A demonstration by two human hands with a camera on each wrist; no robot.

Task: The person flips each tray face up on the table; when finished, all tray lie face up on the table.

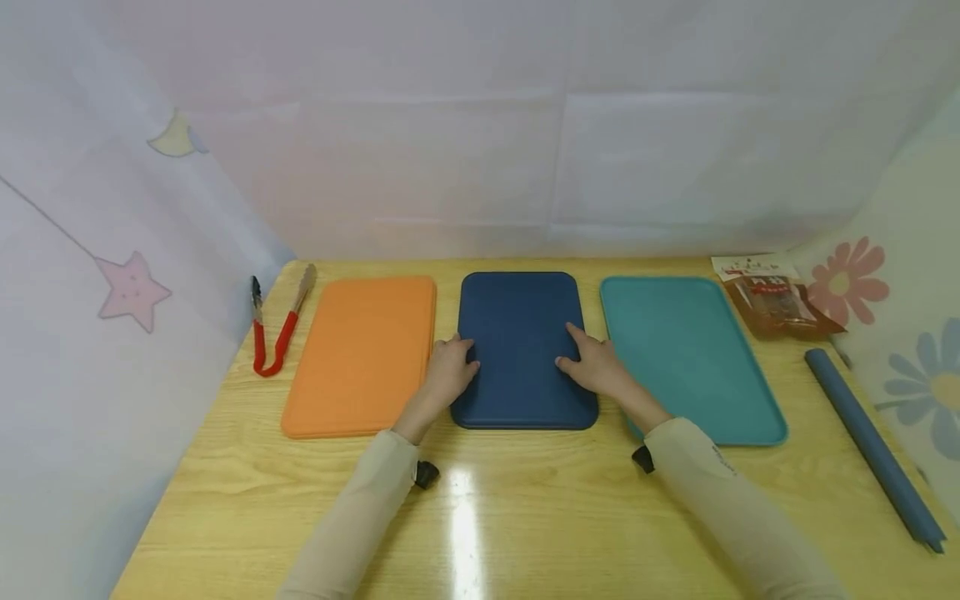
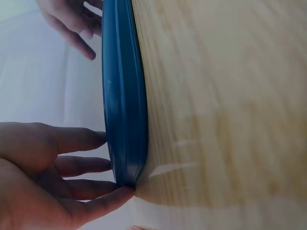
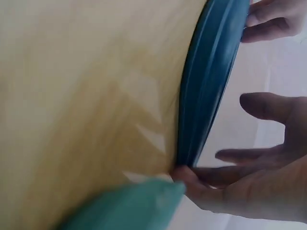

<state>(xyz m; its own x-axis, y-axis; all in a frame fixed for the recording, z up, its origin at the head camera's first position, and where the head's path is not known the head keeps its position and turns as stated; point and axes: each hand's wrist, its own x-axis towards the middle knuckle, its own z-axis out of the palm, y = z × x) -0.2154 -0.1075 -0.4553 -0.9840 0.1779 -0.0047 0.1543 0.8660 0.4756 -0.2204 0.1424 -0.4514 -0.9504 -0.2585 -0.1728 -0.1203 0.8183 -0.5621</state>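
Note:
A dark blue tray (image 1: 517,350) lies on the table, between my hands; its side shows ridges like stacked rims in the wrist views. My left hand (image 1: 450,368) is at its left edge, and the fingertips touch the tray's top and side in the left wrist view. My right hand (image 1: 597,363) is at the opposite edge. There the little finger touches the rim, while the thumb (image 3: 264,105) stays raised off the surface. An orange tray (image 1: 363,350) lies beside my left hand. Under my right wrist lies a teal tray (image 1: 690,358).
Red-handled tongs (image 1: 273,342) lie at the table's far left. A brown food packet (image 1: 776,304) rests at the back right corner. Along the right edge runs a long grey-blue roll (image 1: 873,446). White patterned curtains (image 1: 480,125) hang behind the wooden table (image 1: 540,517) and at its sides.

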